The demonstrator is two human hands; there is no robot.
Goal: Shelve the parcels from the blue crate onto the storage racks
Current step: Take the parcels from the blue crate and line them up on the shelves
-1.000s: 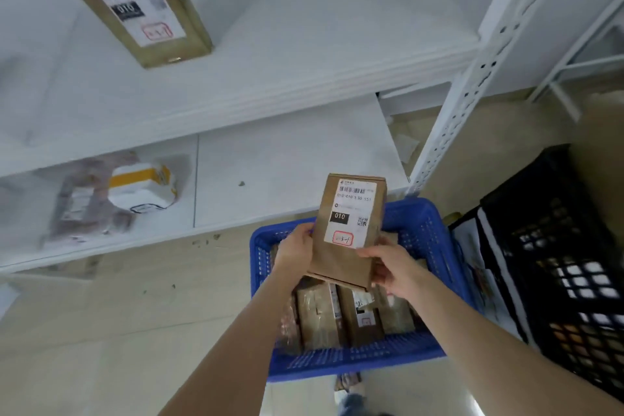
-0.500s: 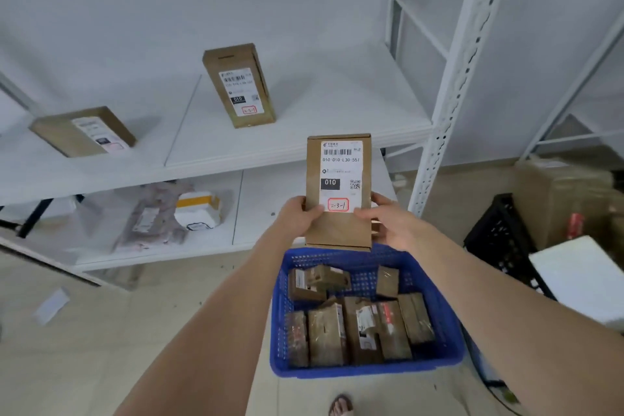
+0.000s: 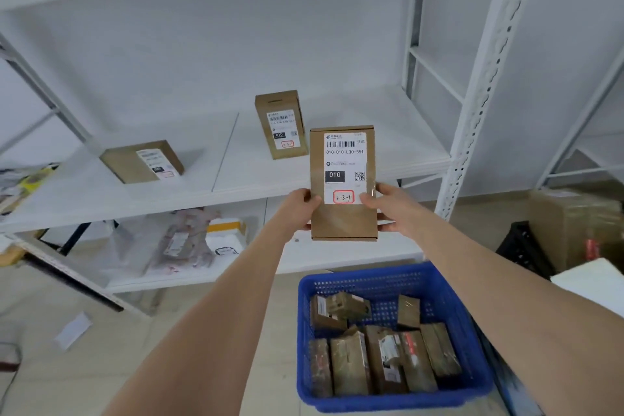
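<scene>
There is only the head view. The left hand (image 3: 299,209) and the right hand (image 3: 388,208) hold one brown parcel (image 3: 342,182) up in the air, in front of the white rack and above the blue crate (image 3: 371,275). Each hand pinches one side edge, thumb on the front and fingers (image 3: 386,228) curled round the back. I think it is held this way so the label faces the person and can be read (a number is written in a red box near the bottom). That number likely tells which shelf it belongs on. The parcel is standing tall, not lying flat, and it is not touching any shelf yet. On the middle shelf (image 3: 371,118) just behind it, an upright box (image 3: 281,125) stands with its label to the front, and a flat box (image 3: 141,161) lies further left, so labels stay easy to see. Many more parcels (image 3: 371,358) lie packed side by side in the crate on the floor, so most of the job is left.
</scene>
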